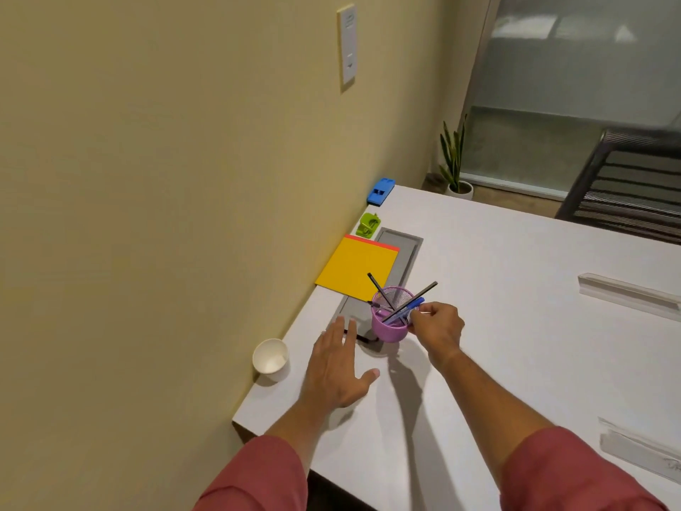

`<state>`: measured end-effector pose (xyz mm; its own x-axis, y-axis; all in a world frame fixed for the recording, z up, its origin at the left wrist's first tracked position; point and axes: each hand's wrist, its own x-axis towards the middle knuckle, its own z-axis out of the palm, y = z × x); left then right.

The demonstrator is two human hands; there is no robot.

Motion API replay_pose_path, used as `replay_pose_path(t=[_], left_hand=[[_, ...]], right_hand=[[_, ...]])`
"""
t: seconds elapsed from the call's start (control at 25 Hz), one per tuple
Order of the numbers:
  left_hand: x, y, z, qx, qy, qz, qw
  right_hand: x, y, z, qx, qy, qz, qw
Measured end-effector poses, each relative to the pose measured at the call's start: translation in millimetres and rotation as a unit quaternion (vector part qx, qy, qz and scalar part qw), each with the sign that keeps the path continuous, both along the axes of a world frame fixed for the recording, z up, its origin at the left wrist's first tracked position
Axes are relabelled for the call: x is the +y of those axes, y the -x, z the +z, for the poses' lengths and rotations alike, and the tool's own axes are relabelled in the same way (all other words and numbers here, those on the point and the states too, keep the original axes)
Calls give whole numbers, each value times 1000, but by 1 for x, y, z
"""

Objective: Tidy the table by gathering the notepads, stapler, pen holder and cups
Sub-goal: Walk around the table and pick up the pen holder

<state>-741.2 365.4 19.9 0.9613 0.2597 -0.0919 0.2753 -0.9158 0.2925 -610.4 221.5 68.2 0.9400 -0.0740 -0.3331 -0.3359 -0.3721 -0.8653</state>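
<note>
A purple mesh pen holder (390, 328) with several pens stands on the white table (497, 307). My right hand (436, 328) grips its right rim. My left hand (341, 366) lies flat and open on the table just left of it, fingers over a black pen. A yellow notepad (355, 269) with an orange one under it lies beyond the holder, near the wall. Further back sit a green stapler (369, 225) and a blue stapler (380, 191). A white paper cup (271, 359) stands at the table's left edge.
A grey cable tray lid (400, 252) is set into the table beside the notepads. Two clear plastic strips (626, 293) lie at the right. The wall runs along the table's left edge. A dark chair (622, 186) and a potted plant (455, 167) stand beyond the far edge.
</note>
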Motion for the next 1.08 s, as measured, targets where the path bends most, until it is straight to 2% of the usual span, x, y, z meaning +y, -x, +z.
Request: replay_pose_path(t=[0.28,0.64,1.08], left_hand=[[37,29,-23,26,15,-23,999],[61,41,-21,35,37,-26,998],[68,40,-15,68,17,-64,996]], right_hand=[[77,13,-8,10,8,40,999],[149,31,-26,17,33,68,997],[182,35,-46,36,60,88,994]])
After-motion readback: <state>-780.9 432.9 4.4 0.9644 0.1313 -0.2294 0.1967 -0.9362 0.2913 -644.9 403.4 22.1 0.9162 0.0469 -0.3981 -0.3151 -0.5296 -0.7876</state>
